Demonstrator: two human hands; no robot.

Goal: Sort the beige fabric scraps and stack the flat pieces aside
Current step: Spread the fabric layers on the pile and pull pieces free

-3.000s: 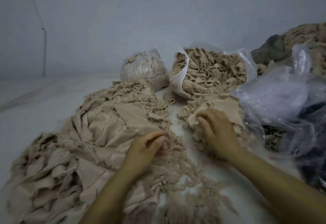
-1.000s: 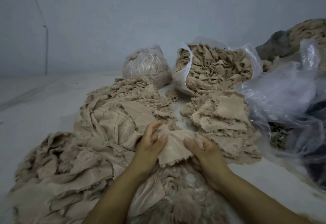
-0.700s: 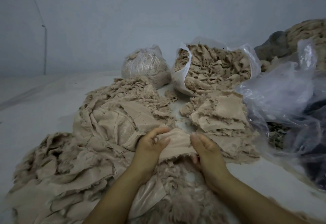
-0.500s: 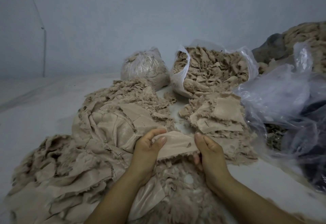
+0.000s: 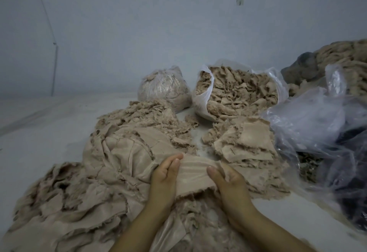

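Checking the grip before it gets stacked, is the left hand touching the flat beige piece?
Touching. The head view shows the left hand gripping the flat beige piece's left edge, thumb lying on top.

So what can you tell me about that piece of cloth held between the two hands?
The beige fabric scrap is a soft, roughly rectangular piece with faint ribbing and a frayed lower edge. It is stretched fairly flat between the hands: the left hand grips its left side, the right hand its right, thumbs on top. It hangs just above the loose scrap pile, near the stack of flat pieces.
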